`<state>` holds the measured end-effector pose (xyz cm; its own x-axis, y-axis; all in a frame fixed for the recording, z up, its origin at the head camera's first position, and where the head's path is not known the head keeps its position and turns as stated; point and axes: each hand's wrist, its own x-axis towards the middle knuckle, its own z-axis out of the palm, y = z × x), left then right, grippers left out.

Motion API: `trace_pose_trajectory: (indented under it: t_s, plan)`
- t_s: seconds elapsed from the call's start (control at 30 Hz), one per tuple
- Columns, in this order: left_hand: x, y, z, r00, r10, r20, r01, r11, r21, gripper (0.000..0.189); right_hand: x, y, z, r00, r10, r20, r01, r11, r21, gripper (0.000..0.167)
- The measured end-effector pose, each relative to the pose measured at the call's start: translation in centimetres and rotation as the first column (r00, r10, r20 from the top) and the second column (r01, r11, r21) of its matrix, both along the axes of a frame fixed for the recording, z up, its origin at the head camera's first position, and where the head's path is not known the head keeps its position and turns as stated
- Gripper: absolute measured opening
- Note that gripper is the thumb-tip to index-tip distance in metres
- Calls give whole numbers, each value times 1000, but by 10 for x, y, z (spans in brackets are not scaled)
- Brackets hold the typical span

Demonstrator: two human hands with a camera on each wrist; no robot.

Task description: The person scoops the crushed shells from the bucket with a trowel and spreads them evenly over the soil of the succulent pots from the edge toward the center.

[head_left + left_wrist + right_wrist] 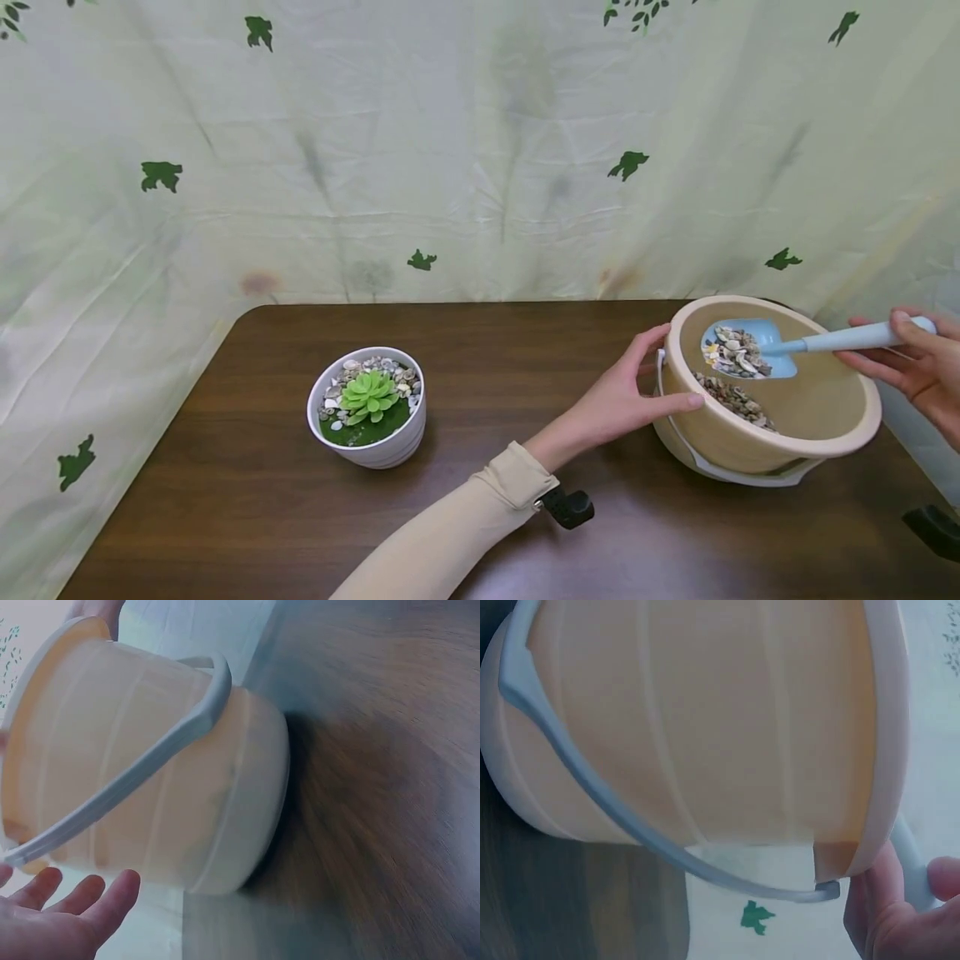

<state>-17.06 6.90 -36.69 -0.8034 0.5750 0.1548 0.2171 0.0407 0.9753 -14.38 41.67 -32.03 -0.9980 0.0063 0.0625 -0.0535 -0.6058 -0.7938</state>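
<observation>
A light-blue trowel (780, 342) lies level over the mouth of a beige bucket (810, 408), its blade heaped with small shells and pebbles (738, 352). The right hand (922, 367) holds its handle between thumb and fingers at the bucket's right rim. On the opposite side the left hand (618, 387) rests on the rim, thumb along the front edge and fingers spread. In the left wrist view several of those fingers (111, 904) are straight and off the bucket wall. More shells (735, 402) lie inside the bucket, partly hidden by the rim.
On the left of the dark wooden table (247, 500) stands a white pot (390, 450) holding a green succulent (369, 396), green moss and shells. The bucket's grey handle (150, 761) hangs down its side. A leaf-patterned curtain (465, 150) hangs behind the table.
</observation>
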Motion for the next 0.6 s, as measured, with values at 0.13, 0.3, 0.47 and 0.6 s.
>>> trace_pose_trajectory:
  t_s: [0.13,0.3,0.47,0.6]
  plan:
    - [5,-15,-1,1000,-6,-7,6,1000,-26,74,3,-5,2,1000,-6,22,8,997,-78,14]
    - [11,-33,-4,998,-17,-59,14,999,-51,71,9,-24,9,998,-59,7,59,994,-93,13]
    - [18,-50,-5,993,-37,-109,29,997,-75,66,13,-43,13,997,-70,-23,66,987,-149,12]
    - [26,-62,-4,987,-56,-150,42,994,-98,63,14,-56,16,996,-80,-41,74,987,-140,13]
